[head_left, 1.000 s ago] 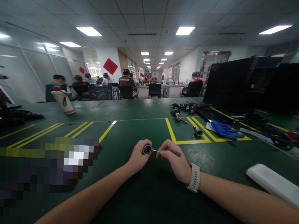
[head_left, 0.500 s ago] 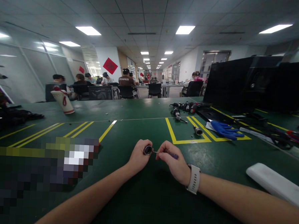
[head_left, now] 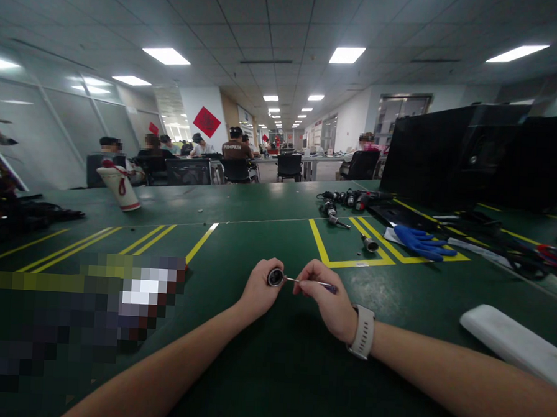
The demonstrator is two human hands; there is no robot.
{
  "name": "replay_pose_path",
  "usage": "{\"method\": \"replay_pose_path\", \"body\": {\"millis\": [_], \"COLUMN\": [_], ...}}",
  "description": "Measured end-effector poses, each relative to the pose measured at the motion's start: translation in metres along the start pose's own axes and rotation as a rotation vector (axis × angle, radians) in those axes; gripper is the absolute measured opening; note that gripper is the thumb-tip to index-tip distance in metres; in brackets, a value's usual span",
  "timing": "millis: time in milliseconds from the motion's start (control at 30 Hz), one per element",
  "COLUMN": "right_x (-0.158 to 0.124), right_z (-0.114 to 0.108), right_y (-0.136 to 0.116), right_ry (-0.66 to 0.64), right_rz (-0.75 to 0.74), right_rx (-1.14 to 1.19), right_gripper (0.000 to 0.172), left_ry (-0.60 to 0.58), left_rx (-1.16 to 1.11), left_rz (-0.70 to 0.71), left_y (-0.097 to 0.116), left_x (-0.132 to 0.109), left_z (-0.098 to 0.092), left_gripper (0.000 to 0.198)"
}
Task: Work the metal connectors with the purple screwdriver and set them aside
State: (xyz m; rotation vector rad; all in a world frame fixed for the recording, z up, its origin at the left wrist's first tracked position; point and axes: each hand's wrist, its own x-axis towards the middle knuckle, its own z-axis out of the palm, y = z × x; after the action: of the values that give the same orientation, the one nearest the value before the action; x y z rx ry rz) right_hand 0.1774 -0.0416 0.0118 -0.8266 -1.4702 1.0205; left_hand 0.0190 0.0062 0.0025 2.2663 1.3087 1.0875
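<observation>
My left hand (head_left: 259,287) is closed around a round metal connector shell (head_left: 275,277), its dark open end facing me. In my right hand (head_left: 323,293) is a small screwdriver (head_left: 332,288) with a thin metal shaft and a dark purple handle, held between thumb and fingers. The screwdriver's tip reaches the right side of the connector shell; the exact contact point is too small to make out. A similar metal connector shell (head_left: 369,243) lies farther off inside a yellow-taped square on the green table (head_left: 261,369).
Several cabled connectors (head_left: 332,211) lie beyond the taped square. A blue glove (head_left: 421,242) rests to their right, near large black cases (head_left: 435,157). A white box-like object (head_left: 514,342) is at right, a whitish cup-shaped container (head_left: 121,188) far left. People sit in the background.
My right hand has shifted slightly right, and more of the screwdriver's shaft shows between the hands. The left hand stays nearly still with the connector shell.
</observation>
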Motion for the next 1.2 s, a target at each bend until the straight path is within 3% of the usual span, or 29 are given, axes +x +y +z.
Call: {"method": "replay_pose_path", "body": {"millis": [533, 900, 1200], "right_x": [-0.0012, -0.004, -0.002], "right_z": [0.0002, 0.0027, 0.0014], "right_y": [-0.0028, -0.0086, -0.0019], "right_ry": [-0.027, -0.012, -0.028], "right_rz": [0.036, 0.003, 0.016], "right_rx": [0.046, -0.046, 0.035], "right_gripper": [0.006, 0.007, 0.006], "left_ry": [-0.024, 0.012, 0.001], "left_rx": [-0.042, -0.036, -0.125], "left_rz": [0.017, -0.028, 0.006], "left_y": [-0.0022, -0.0029, -0.0032], "left_x": [-0.0003, 0.0002, -0.0001], "left_z": [0.0006, 0.0017, 0.0014], "left_gripper": [0.011, 0.009, 0.01]}}
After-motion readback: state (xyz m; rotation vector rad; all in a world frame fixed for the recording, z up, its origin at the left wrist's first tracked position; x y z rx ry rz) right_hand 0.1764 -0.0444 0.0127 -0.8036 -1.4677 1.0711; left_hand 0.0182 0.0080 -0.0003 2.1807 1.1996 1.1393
